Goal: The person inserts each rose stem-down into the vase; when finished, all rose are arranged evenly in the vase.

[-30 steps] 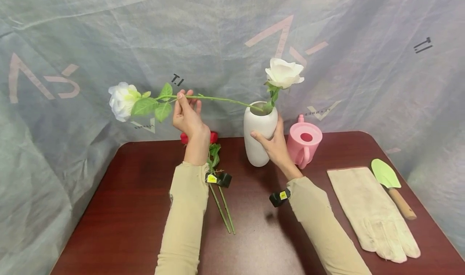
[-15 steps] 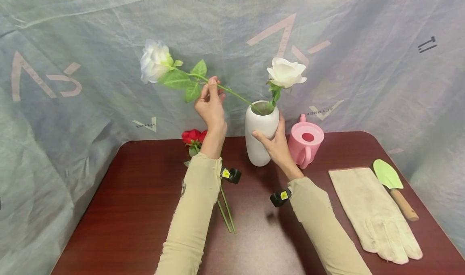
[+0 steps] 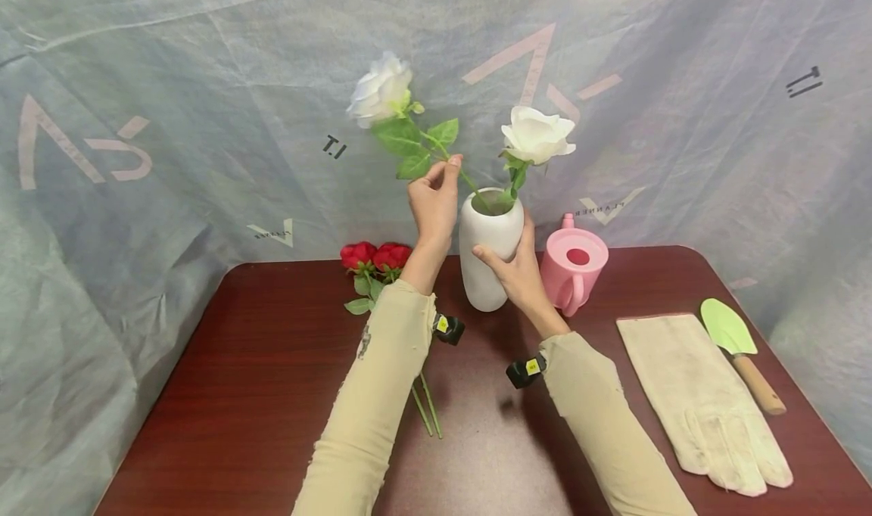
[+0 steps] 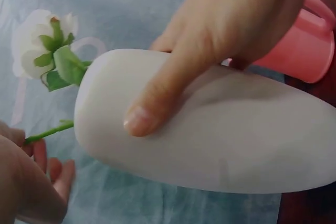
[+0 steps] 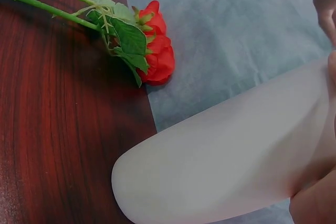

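My left hand (image 3: 434,202) pinches the green stem of a white rose (image 3: 383,91), whose bloom leans up and to the left. That stem's lower end runs into the mouth of a white vase (image 3: 485,266). Around the vase's right side my right hand (image 3: 516,270) grips it, thumb across the front, as the left wrist view also shows. A second white rose (image 3: 538,135) stands in the vase, leaning right. The vase is upright near the table's back edge.
Two red roses (image 3: 375,257) lie left of the vase, partly behind my left sleeve. A pink watering can (image 3: 574,266) stands just right of the vase. Farther right lie a cream glove (image 3: 702,395) and a green trowel (image 3: 729,327). A grey curtain (image 3: 204,85) hangs behind.
My left hand has moved right and up toward the vase, swinging the white rose from nearly level to steeper, its stem end in the vase mouth. My right hand and the vase stay put.
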Motion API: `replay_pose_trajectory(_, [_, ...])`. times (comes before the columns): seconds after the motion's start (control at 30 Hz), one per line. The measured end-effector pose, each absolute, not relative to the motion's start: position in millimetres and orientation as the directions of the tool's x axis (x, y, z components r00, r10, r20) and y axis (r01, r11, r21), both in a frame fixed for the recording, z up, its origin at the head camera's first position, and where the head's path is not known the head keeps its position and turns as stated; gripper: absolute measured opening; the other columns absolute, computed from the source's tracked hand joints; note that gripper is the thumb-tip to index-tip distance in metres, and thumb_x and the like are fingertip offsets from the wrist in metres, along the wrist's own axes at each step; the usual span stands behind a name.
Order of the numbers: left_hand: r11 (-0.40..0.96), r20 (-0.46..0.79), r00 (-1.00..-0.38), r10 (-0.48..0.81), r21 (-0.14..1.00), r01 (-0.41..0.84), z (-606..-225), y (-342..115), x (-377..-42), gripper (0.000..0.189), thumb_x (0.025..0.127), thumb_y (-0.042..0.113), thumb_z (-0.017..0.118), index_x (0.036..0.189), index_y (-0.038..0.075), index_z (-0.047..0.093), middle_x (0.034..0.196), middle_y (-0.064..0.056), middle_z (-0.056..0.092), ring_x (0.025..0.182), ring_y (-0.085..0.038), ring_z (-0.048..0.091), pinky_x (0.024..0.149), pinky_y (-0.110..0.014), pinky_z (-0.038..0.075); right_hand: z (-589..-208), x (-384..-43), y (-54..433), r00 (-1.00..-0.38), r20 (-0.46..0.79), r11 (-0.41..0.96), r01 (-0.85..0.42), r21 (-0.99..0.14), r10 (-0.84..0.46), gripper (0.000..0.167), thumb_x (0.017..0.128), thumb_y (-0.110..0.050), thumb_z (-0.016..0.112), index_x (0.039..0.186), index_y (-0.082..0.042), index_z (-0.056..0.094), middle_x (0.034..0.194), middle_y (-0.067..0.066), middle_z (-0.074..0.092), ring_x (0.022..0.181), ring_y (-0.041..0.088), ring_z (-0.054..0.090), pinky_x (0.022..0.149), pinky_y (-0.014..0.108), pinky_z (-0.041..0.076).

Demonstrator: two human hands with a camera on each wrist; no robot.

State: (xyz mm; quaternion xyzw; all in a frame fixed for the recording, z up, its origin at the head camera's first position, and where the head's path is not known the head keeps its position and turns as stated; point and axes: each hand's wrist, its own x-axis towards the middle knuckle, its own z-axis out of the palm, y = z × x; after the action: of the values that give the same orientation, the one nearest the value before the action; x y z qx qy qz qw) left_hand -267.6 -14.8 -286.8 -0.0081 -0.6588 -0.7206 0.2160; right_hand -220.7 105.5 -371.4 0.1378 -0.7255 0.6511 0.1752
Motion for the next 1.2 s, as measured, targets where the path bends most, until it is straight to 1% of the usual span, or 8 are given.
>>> replay_pose_trajectory(0.17, [0.232,0.22,-0.965,-0.139,0.955,0.185,-286,-17,-270,0.034,0.091,0.037,0.06,0.107,0.008,0.071,0.113,-0.003,0.065,0.105,-0.012,0.057,0.085,-0.022,0.044,-371,-221,103,-0.904,0.427,0.092,-0.423,-0.901,0.02,0.091,0.081,-0.004,0.071,0.147,-0.003,0.007,0.142,0.014,0.026,0.12,0.027,0.037,0.098,0.042,0.034])
replay_pose_trajectory(0.27, [0.415,0.078,-0.997,0.021,0.906,0.08,-284,-25,-269,0.058,0.091,0.052,0.051,0.129,0.008,0.057,0.135,-0.006,0.049,0.131,-0.024,0.034,0.104,-0.037,0.033,-371,-220,103,-0.906,0.422,0.103,-0.418,-0.902,0.019,0.091,0.082,-0.005,0.071,0.147,-0.003,0.007,0.141,0.015,0.025,0.119,0.028,0.038,0.097,0.043,0.035])
replay_pose_trajectory(0.37, [0.544,-0.09,-0.981,0.173,0.839,0.019,-286,-35,-265,0.08,0.088,0.068,0.037,0.14,0.008,0.042,0.145,-0.01,0.035,0.138,-0.032,0.013,0.108,-0.048,0.022,-372,-220,102,-0.907,0.42,0.118,-0.416,-0.902,0.018,0.092,0.082,-0.005,0.071,0.147,-0.003,0.006,0.141,0.017,0.024,0.118,0.029,0.038,0.097,0.045,0.034])
replay_pose_trajectory(0.47, [0.568,-0.184,-0.943,0.279,0.823,0.007,-296,-47,-258,0.085,0.087,0.071,0.03,0.138,0.004,0.043,0.143,-0.013,0.037,0.135,-0.03,0.024,0.106,-0.046,0.028,-373,-220,101,-0.906,0.422,0.127,-0.417,-0.9,0.019,0.092,0.081,-0.005,0.071,0.147,-0.002,0.006,0.141,0.018,0.024,0.118,0.03,0.037,0.097,0.046,0.033])
replay_pose_trajectory(0.6, [0.566,-0.201,-0.907,0.371,0.823,0.049,-320,-67,-242,0.075,0.092,0.063,0.033,0.135,0.004,0.047,0.137,-0.012,0.045,0.125,-0.025,0.042,0.101,-0.041,0.036,-374,-221,101,-0.901,0.432,0.117,-0.426,-0.897,0.028,0.091,0.081,-0.004,0.071,0.147,-0.002,0.008,0.141,0.018,0.026,0.119,0.03,0.038,0.098,0.045,0.033])
replay_pose_trajectory(0.73, [0.582,-0.179,-0.925,0.336,0.811,0.055,-348,-94,-222,0.068,0.095,0.054,0.04,0.138,0.001,0.043,0.138,-0.015,0.044,0.125,-0.027,0.042,0.101,-0.043,0.036,-375,-222,100,-0.897,0.441,0.103,-0.436,-0.894,0.03,0.091,0.08,-0.002,0.071,0.147,-0.003,0.009,0.141,0.016,0.026,0.121,0.028,0.037,0.1,0.043,0.031])
replay_pose_trajectory(0.9, [0.515,-0.175,-0.965,0.196,0.856,-0.051,-378,-134,-195,0.065,0.095,0.047,0.047,0.139,-0.001,0.038,0.141,-0.018,0.039,0.128,-0.033,0.037,0.102,-0.049,0.033,-374,-221,99,-0.902,0.431,0.106,-0.425,-0.899,0.036,0.091,0.08,-0.004,0.072,0.147,-0.004,0.009,0.142,0.015,0.026,0.122,0.027,0.035,0.101,0.043,0.03])
replay_pose_trajectory(1.2, [0.451,-0.169,-0.982,-0.08,0.873,-0.186,-424,-172,-162,0.05,0.095,0.035,0.053,0.129,-0.002,0.051,0.119,-0.023,0.057,0.107,-0.036,0.054,0.087,-0.048,0.047,-375,-221,99,-0.898,0.438,0.109,-0.432,-0.895,0.041,0.09,0.08,-0.004,0.072,0.146,-0.004,0.011,0.14,0.016,0.028,0.12,0.028,0.037,0.099,0.045,0.032])
